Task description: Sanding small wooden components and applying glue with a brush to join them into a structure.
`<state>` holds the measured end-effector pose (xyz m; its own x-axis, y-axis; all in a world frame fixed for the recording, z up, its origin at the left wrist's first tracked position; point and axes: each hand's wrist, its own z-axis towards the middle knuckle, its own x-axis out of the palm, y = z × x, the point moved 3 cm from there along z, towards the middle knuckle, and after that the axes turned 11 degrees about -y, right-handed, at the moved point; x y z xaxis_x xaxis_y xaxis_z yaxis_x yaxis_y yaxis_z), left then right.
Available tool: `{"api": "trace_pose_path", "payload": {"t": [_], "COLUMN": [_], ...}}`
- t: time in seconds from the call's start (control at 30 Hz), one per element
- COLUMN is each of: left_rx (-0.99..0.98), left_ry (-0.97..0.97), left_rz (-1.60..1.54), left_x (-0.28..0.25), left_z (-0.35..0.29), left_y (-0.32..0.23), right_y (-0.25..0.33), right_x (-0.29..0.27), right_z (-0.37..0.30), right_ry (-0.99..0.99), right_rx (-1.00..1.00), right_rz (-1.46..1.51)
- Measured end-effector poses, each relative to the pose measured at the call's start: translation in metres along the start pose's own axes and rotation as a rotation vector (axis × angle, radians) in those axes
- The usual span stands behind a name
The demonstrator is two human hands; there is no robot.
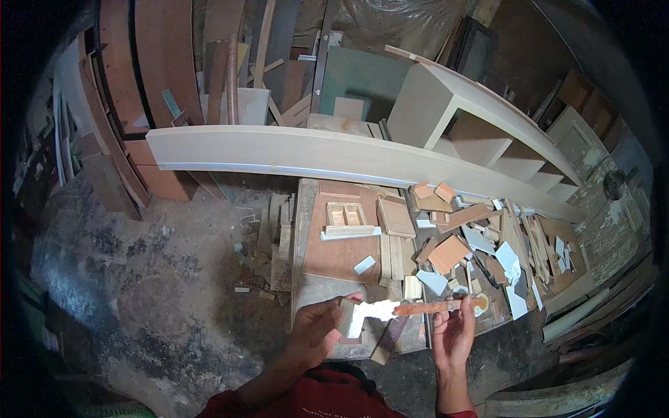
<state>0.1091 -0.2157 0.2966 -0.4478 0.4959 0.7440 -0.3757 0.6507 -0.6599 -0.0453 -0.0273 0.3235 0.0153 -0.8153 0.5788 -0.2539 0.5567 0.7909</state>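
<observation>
Block (pixel 346 319) and brown stick (pixel 426 307) are gripped in separate hands (pixel 317 331) near scattered scraps (pixel 449 255).

White smear (pixel 376 311): overexposed, detail lost
Floor (pixel 146 285): dimly lit, bluish glare caught at left
Long board (pixel 362 157): bowed by fisheye
Corners: blacked out by vignetting

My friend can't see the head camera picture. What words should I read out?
A person's left hand holds a small block while the right hand holds a brown stick, its end covered in white paste. Wood scraps lie on the table beyond.
</observation>
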Motion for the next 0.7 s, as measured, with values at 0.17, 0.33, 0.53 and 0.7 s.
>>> {"api": "trace_pose_path", "payload": {"t": [0.17,0.33,0.53,0.7], "left_rx": [0.042,-0.019,-0.07,-0.042], "left_ry": [0.002,0.097,0.036,-0.003], "left_rz": [0.143,-0.041,-0.068,0.014], "left_x": [-0.008,-0.002,0.003,0.0], "left_z": [0.005,0.004,0.002,0.003], "left_y": [0.005,0.003,-0.002,0.005], "right_y": [0.006,0.006,0.011,0.014], "right_x": [0.0,0.001,0.005,-0.004], "right_z": [-0.002,0.003,-0.004,0.002], "right_ry": [-0.044,0.011,0.07,0.01], "right_rx": [-0.021,-0.055,-0.089,-0.143], "right_rz": [0.055,0.019,0.029,-0.001]}}
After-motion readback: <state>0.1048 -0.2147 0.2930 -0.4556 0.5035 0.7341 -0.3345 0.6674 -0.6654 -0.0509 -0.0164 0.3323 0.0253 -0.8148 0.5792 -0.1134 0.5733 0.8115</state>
